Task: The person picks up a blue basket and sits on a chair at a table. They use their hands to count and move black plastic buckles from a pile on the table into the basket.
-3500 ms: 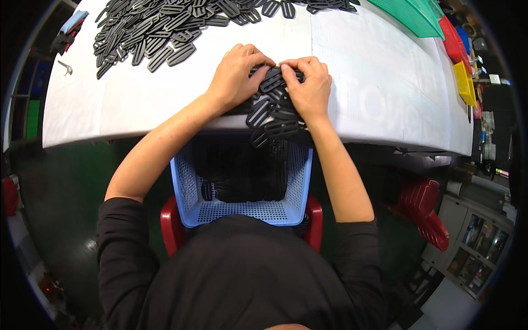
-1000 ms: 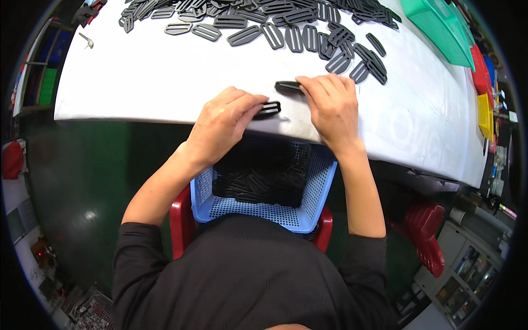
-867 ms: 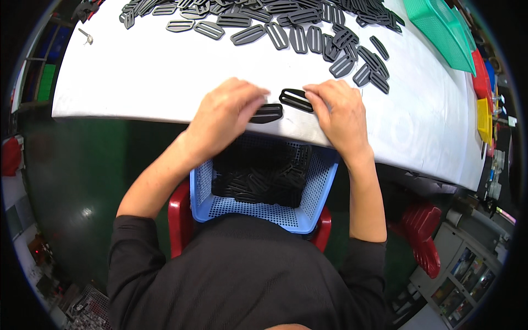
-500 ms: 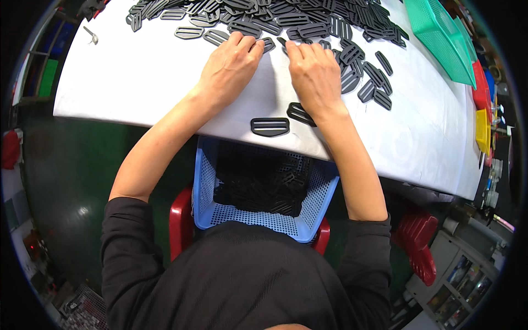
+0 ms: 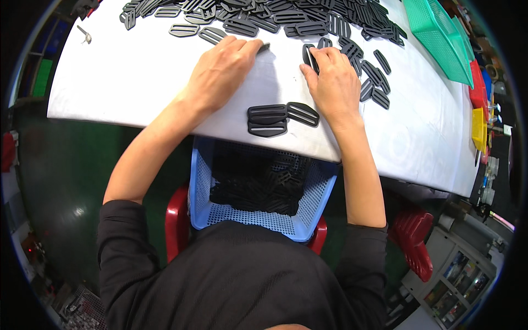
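My left hand (image 5: 223, 69) is closed with its fingertips around a black plastic strap buckle (image 5: 264, 48), of which only one end shows. A little to the right, my right hand (image 5: 334, 80) pinches another black slotted buckle (image 5: 311, 59), tilted on its edge between thumb and fingers. Nearer the table's front edge lie three more: a slotted buckle (image 5: 268, 114) overlapping a second one (image 5: 268, 130), and a third (image 5: 303, 114) close beside them. Beyond both hands spreads a large heap of the same buckles (image 5: 286, 16).
The white-covered table (image 5: 137, 82) ends just above a blue perforated basket (image 5: 253, 220) holding many dark pieces. Green baskets (image 5: 437, 44), a red bin (image 5: 477, 82) and a yellow bin (image 5: 479, 129) line the right side. A small metal item (image 5: 85, 36) lies far left.
One more buckle now lies near the front edge, overlapping the one there. My right hand has shifted right and my left hand slightly left and nearer, each with a buckle now visible.
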A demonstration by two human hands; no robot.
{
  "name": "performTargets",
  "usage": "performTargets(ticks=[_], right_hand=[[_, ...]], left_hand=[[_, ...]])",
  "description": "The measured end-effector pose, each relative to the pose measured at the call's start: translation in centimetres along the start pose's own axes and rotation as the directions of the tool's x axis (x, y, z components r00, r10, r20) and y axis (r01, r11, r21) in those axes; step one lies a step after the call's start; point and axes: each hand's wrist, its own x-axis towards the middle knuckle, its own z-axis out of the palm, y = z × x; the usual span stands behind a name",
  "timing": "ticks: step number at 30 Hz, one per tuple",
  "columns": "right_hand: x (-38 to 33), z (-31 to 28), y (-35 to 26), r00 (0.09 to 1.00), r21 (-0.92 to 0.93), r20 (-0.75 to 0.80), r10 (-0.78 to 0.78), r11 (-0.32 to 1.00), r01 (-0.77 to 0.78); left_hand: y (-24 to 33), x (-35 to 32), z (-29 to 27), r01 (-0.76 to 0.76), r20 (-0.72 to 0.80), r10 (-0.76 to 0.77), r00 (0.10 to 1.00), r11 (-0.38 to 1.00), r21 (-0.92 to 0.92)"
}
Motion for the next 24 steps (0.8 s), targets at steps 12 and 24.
performTargets(ticks=[12, 24], right_hand=[[-0.3, -1.2, 1.1, 0.998, 0.122, 0.059, 0.036, 0.992, -0.043], [8.1, 5.4, -3.6, 0.889, 0.065, -0.105, -0.446, 0.889, 0.454]], left_hand=[[-4.2, -1.1, -0.1, 0.097, -0.066, -0.082, 0.994, 0.958, 0.271], [-1.1, -4.1, -1.1, -0.066, 0.009, 0.065, 0.998, 0.994, 0.089]])
